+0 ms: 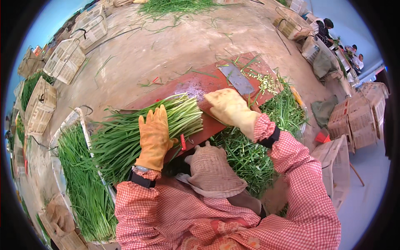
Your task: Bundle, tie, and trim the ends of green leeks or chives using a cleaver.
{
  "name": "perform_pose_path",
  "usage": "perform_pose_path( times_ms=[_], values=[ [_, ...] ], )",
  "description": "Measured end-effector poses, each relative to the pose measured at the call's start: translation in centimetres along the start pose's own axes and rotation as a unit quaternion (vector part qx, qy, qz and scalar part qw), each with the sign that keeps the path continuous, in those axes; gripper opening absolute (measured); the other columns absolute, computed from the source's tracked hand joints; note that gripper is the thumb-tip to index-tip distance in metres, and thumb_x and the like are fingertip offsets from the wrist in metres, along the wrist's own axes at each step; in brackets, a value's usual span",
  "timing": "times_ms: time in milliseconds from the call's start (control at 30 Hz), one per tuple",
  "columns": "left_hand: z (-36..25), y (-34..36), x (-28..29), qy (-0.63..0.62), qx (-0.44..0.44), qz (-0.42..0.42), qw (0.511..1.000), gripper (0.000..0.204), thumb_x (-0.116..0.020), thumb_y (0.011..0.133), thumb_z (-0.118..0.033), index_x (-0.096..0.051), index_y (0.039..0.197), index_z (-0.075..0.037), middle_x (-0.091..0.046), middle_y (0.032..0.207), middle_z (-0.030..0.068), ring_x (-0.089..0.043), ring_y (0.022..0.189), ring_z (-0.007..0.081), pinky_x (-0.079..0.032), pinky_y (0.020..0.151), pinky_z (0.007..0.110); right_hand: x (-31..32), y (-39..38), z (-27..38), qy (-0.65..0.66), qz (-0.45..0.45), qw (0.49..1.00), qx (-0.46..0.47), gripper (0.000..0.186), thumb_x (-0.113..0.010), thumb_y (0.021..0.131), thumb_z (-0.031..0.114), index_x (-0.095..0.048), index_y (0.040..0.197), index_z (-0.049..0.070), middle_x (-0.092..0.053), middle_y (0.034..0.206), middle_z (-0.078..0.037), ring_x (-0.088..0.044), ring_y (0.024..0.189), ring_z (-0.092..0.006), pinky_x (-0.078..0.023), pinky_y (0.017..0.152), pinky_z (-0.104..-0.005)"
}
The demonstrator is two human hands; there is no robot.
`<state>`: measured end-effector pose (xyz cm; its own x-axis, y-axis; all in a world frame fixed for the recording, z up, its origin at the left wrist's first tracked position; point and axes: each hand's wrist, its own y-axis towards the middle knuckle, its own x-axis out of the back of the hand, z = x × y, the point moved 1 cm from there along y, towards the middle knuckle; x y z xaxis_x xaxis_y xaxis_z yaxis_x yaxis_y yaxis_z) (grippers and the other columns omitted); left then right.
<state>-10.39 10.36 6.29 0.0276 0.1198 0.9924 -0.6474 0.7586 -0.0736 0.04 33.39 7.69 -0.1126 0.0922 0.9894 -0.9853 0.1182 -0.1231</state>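
A thick bunch of long green chive-like stalks point(121, 135) lies across a wet red board point(187, 88), its pale ends toward the right. My left hand point(155, 132), in an orange rubber glove, rests on the bunch with fingers stretched out. Just past the pale ends is my right hand point(233, 109), in a pale yellow glove; its fingers are blurred and I cannot make them out one by one. A cleaver point(236, 78) lies flat on the board beyond it, its handle near my right wrist. A small red strip point(183, 142) shows by the bunch.
Small pale cut pieces point(266, 82) are scattered by the cleaver. Loose cut greens point(250, 156) heap up below the board. At left stands a white crate point(88, 141) of long stalks. Greyish cloth point(214, 171) covers my lap. Plastic crates point(66, 60) line both sides; people point(324, 31) are far right.
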Motion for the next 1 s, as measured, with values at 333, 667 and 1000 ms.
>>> perform_pose_path(
  times_ms=[333,667,1000],
  values=[
    [0.3,0.3,-1.2,0.042,-0.035,-0.011,0.998,0.109,-0.088,0.063,-0.043,-0.035,0.149,-0.002,-0.055,0.136,0.009,-0.05,0.127,0.0249,-0.036,0.108,0.042,-0.3,3.9,8.5,0.361,-0.428,0.828,0.032,0.028,-0.058,0.096,0.014,-0.065,0.12,0.003,-0.068,0.117,-0.017,-0.064,0.11,-0.0325,-0.049,0.099,-0.0402],
    [1.3,-2.1,1.3,-0.141,-0.101,-0.06,0.983,0.121,-0.09,0.054,-0.044,-0.031,0.146,0.008,-0.048,0.14,0.0238,-0.044,0.132,0.0379,-0.032,0.113,0.046,-5.9,8.1,9.1,0.107,-0.154,0.982,-0.013,0.046,-0.041,0.102,0.038,-0.062,0.128,0.007,-0.064,0.131,-0.011,-0.055,0.127,-0.0268,-0.034,0.113,-0.0432],
    [-0.7,-4.0,-1.8,-0.004,-0.029,-0.078,0.997,0.132,-0.088,0.049,-0.053,-0.024,0.151,0.003,-0.035,0.154,0.0173,-0.032,0.144,0.0314,-0.024,0.118,0.052,-6.3,6.2,9.4,0.029,-0.334,0.934,0.122,0.022,-0.053,0.095,0.028,-0.067,0.089,0.011,-0.068,0.083,-0.006,-0.067,0.079,-0.0251,-0.049,0.076,-0.0428]
  ],
)
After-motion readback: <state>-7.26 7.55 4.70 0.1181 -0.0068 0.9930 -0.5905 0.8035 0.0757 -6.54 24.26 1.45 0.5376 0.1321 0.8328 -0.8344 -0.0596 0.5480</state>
